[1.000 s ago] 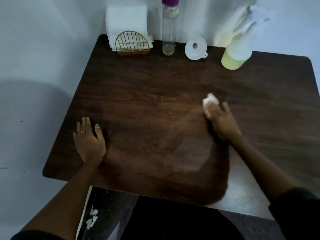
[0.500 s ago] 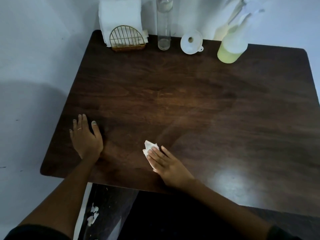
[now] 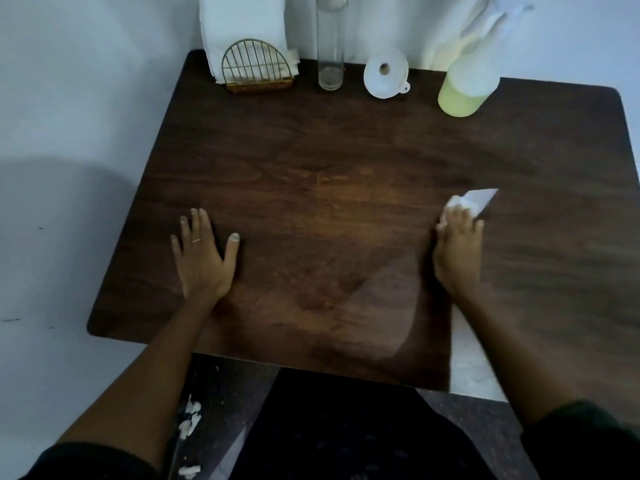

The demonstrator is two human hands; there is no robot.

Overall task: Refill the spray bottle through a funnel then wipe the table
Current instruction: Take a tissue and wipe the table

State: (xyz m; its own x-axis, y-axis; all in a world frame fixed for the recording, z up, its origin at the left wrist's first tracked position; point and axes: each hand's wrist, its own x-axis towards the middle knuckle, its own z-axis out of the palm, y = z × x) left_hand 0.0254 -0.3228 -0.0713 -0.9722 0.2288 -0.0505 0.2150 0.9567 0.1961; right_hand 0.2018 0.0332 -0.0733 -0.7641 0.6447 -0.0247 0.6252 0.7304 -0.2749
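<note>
A: Where does the wiping stand?

B: The dark brown wooden counter (image 3: 346,161) fills most of the view, and the crumpled white paper tissue (image 3: 464,204) lies on it, right of the counter's middle. The right hand (image 3: 457,247) is on top of it, fingers bent over the wad and pressing it down; one loose corner sticks out past the fingertips, toward the far right. Whether the thumb pinches it I cannot tell.

A: And the other hand?

B: The left hand (image 3: 202,256) lies flat on the counter, left of its middle, fingers straight and spread, holding nothing. It looks like a brace. The right hand is plainly the nearer one to the tissue, being on it.

A: Which way is there left to go?

B: I judge the broad stretch of counter right of the tissue and beyond it is the next ground. Nothing lies in that path.

A: What about the back edge?

B: Along the counter's far edge, from its left: a stack of white napkins in a gold wire holder (image 3: 256,65), a tall clear glass cylinder (image 3: 330,60), a small white plastic funnel (image 3: 386,77), and the translucent spray bottle with yellow-green liquid (image 3: 467,86) furthest right. A stroke carried far back would meet the bottle first, so I'd stop short.
</note>
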